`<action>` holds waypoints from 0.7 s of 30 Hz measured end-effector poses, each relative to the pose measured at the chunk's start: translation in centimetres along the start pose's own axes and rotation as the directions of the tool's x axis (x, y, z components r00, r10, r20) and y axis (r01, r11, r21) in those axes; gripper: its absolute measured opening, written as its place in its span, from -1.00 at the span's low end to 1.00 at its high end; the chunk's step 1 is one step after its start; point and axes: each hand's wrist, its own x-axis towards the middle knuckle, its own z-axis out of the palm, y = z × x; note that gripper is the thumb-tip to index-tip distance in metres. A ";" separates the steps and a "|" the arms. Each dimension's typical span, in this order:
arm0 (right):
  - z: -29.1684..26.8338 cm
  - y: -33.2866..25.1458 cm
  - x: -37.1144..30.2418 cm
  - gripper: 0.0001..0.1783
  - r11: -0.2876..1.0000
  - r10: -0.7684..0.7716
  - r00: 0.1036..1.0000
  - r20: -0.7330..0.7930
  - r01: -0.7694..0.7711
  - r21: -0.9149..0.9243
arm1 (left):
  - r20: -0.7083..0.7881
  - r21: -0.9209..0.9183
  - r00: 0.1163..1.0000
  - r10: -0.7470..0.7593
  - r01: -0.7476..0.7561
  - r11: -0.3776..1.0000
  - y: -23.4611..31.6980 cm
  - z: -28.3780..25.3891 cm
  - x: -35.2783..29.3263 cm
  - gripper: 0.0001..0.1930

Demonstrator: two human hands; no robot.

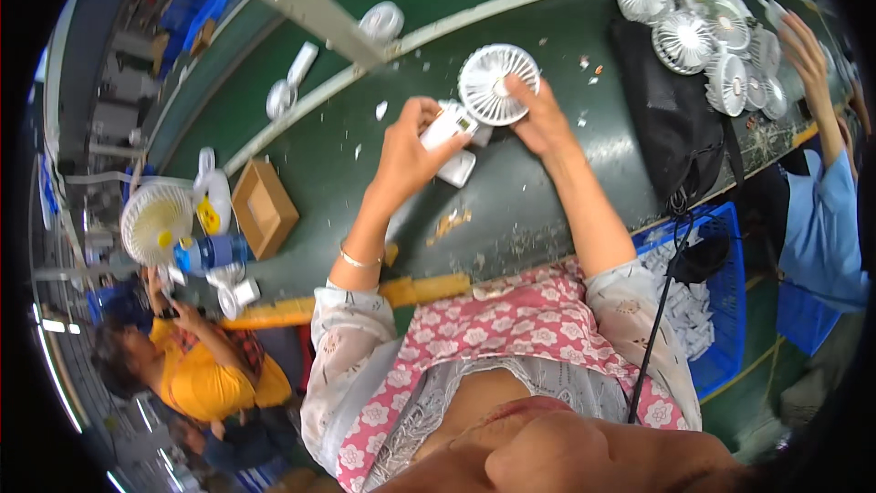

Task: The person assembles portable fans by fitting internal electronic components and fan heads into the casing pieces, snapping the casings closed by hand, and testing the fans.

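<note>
Hands [415,141] [538,114] on one white fan [497,82]

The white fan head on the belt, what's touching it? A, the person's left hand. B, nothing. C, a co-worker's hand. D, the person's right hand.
D: the right hand rests on the fan head, while the left hand holds a white handle beside it.

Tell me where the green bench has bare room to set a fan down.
Bare green bench lies between the forearms. More lies between the cardboard box and the left hand. It is crowded at the right, with the black bag and fan pile.
</note>
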 end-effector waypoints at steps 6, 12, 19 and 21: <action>-2.2 -0.3 -0.9 -0.23 0.989 0.140 0.975 0.175 -0.147 0.027 | 0.753 -0.622 0.584 0.305 0.783 0.037 -0.6 1.6 -4.2 -0.46; -0.6 -0.7 -1.6 -0.28 0.991 0.121 0.977 0.176 -0.107 -0.086 | 0.678 -0.695 0.735 -0.014 0.647 0.313 -0.2 1.8 -5.6 -0.65; -1.0 -1.7 -1.8 -0.32 0.990 0.058 0.983 0.173 -0.034 -0.138 | 0.657 -0.575 0.747 -0.107 0.588 0.569 1.3 1.3 -4.4 -0.71; -1.2 -1.7 -1.7 -0.32 0.987 0.068 0.983 0.172 -0.041 -0.155 | 0.644 -0.576 0.755 -0.123 0.585 0.571 0.7 1.4 -4.3 -0.71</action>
